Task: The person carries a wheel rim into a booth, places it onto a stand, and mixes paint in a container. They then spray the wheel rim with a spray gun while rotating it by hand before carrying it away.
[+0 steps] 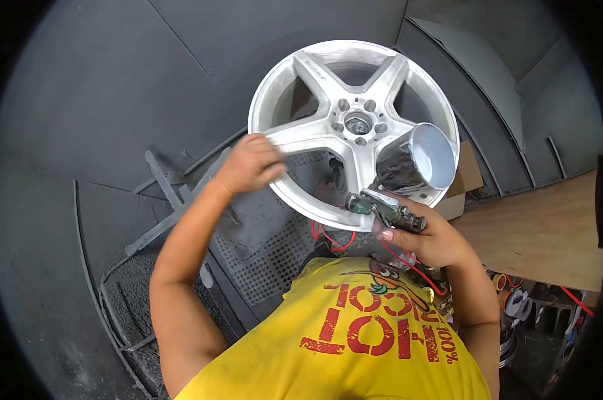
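Note:
A silvery five-spoke alloy wheel (301,142) is in front of me, with whitish patches on its surface. My left hand (251,163) is at the wheel's left edge, with its fingers curled and slightly blurred. Whether it grips the edge or holds something small against it, I cannot make out. In my right hand (428,233) is a paint spray gun (385,208), held by its body in front of the wheel's lower right. The gun's metal cup (400,163) is stained with dark and light paint. It tilts so that its pale round face shows, covering part of a spoke and the rim.
Grey panels (115,80) line the booth behind the wheel. A metal stand (178,207) lies to the left. Below is a perforated floor mat (268,267). A red hose (415,270) runs under my right hand. At right are a cardboard box (473,170), a wooden board (535,227) and tape rolls (516,303).

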Demonstrator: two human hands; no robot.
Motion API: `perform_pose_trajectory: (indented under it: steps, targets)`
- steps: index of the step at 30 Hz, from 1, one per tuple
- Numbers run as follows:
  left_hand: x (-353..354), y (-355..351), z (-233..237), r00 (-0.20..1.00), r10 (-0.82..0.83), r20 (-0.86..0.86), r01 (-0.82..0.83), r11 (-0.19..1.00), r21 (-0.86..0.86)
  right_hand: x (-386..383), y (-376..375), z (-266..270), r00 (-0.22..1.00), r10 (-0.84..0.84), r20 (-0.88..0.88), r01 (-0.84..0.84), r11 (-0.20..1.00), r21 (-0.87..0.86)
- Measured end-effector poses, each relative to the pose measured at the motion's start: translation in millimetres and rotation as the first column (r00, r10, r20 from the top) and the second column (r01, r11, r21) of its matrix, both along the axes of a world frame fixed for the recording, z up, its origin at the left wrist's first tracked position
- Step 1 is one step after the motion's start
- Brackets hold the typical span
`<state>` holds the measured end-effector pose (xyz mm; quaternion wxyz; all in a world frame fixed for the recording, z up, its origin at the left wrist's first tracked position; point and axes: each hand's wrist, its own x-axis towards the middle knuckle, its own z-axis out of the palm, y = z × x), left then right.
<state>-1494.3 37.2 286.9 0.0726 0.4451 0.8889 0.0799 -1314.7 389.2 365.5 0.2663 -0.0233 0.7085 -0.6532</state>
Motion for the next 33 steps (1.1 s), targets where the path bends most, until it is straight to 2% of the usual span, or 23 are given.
perform_pose_trajectory:
  steps: [1,3,5,7,8,9,10,12,13,15,16,19,20,21,24,28,31,33]
  targets:
    - [13,22,-1,0.975,-0.066,-0.212,0.102,0.982,0.16,2,0,-4,1.0,-0.024,-0.013,0.024,0.999,-0.028]
    - [30,51,-16,0.936,0.234,-0.264,-0.228,0.972,0.055,2,-3,-13,0.996,-0.056,-0.066,0.056,0.998,-0.005]
    - [27,93,-21,0.91,0.413,-0.051,-0.416,0.9,-0.131,0,-3,-15,0.994,-0.074,-0.075,0.076,0.997,0.02]
    - [28,139,-7,0.886,0.456,0.084,-0.434,0.88,-0.194,-12,2,-9,0.996,-0.074,-0.05,0.076,0.996,0.053]
    - [34,155,-17,0.867,0.499,-0.006,-0.489,0.847,-0.206,-15,2,-11,0.994,-0.094,-0.049,0.1,0.986,0.13]
    - [43,161,-26,0.84,0.535,-0.095,-0.542,0.813,-0.211,-16,-1,-9,0.991,-0.12,-0.056,0.126,0.983,0.133]
    - [59,155,-23,0.876,0.467,-0.123,-0.481,0.864,-0.149,-18,-4,-4,0.988,-0.145,-0.06,0.152,0.979,0.138]
    - [88,133,-26,0.929,0.369,-0.041,-0.369,0.929,0.0,-19,-3,-4,0.981,-0.18,-0.071,0.189,0.97,0.15]
    - [100,119,-27,0.952,0.306,-0.008,-0.305,0.949,0.074,-19,1,-5,0.988,-0.148,-0.047,0.154,0.975,0.162]
    - [125,95,-15,0.98,0.17,0.098,-0.178,0.981,0.074,-16,8,-6,0.996,-0.093,0.01,0.089,0.979,0.184]
    - [129,84,-9,0.983,0.1,0.152,-0.113,0.99,0.082,-15,9,-2,0.998,-0.029,0.052,0.021,0.99,0.141]
    - [110,53,3,0.981,0.194,-0.027,-0.193,0.981,0.035,-12,4,7,0.986,0.091,0.143,-0.094,0.995,0.017]
    - [100,45,3,0.946,0.317,-0.063,-0.314,0.948,0.054,-12,0,6,0.981,0.117,0.152,-0.115,0.993,-0.026]
    - [86,41,3,0.896,0.433,-0.099,-0.427,0.901,0.076,-15,-5,9,0.984,0.123,0.126,-0.119,0.992,-0.037]
    - [54,31,-7,0.861,0.485,-0.156,-0.48,0.875,0.072,-27,-19,7,0.993,0.11,0.053,-0.108,0.994,-0.027]
    - [49,59,-2,0.921,0.384,-0.067,-0.387,0.921,-0.045,-50,-20,-6,0.998,-0.053,0.016,0.052,0.997,0.059]
    - [54,73,1,0.935,0.352,0.034,-0.348,0.934,-0.08,-57,-12,-13,0.982,-0.164,-0.099,0.176,0.976,0.125]
    - [61,77,-4,0.947,0.319,-0.024,-0.319,0.948,-0.002,-56,-2,-27,0.95,-0.219,-0.222,0.249,0.961,0.121]
